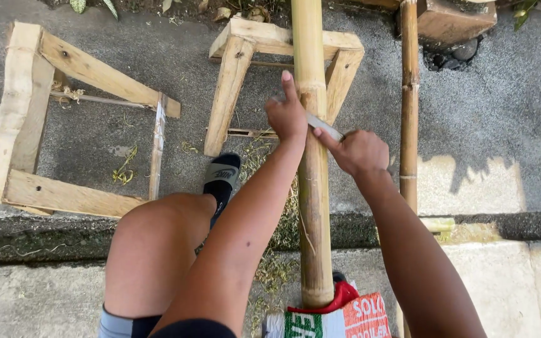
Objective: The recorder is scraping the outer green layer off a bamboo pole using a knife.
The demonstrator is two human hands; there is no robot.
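Note:
A thick bamboo pole (313,206) runs away from me, its far part resting on a wooden sawhorse frame (264,47). My right hand (359,151) grips the handle of a knife whose grey blade (323,126) lies across the pole. My left hand (286,112) presses on the blade's far end at the pole's left side, thumb pointing up. The pole's near cut end sits by a red, white and green sack (339,316) at my lap.
A thinner bamboo pole (409,100) lies parallel on the right. A second wooden frame (45,119) lies on the concrete at left. My left knee and sandalled foot (220,178) are beside the pole, with bamboo shavings (277,269) below. A wooden block (449,19) sits top right.

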